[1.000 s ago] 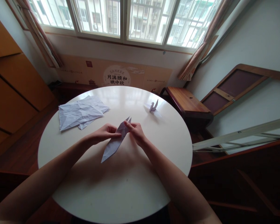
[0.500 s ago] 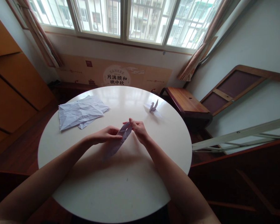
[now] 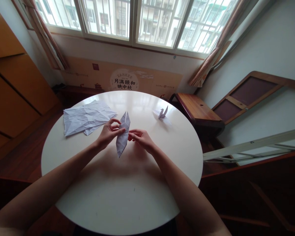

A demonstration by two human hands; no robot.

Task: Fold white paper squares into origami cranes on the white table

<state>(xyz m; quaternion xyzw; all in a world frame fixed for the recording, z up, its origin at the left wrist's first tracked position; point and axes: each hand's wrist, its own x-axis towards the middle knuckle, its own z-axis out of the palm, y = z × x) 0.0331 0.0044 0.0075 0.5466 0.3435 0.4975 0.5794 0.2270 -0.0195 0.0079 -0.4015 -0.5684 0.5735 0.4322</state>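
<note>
A long, narrow piece of folded paper (image 3: 123,144), pointed at both ends and split along its upper half, is held up above the table. My left hand (image 3: 108,132) pinches its middle from the left, with the thumb across the front and the fingers at its edge and behind. From the right, my right hand (image 3: 141,139) has its thumb and fingers drawn together at the paper's right edge, near the middle; the fingertips are partly hidden there. Farther right on the table stands a finished paper crane (image 3: 163,113) with its neck and tail raised.
A pile of creased white paper sheets (image 3: 87,116) lies at the table's back left. The round white table (image 3: 137,200) has a wooden stool (image 3: 196,105) beyond its right edge. Behind it, a printed cardboard panel (image 3: 147,80) leans under the window.
The folded paper has turned from slanting to nearly upright and come up to the left. My right hand has left its upper tip for the right edge, while my left hand pinches the middle.
</note>
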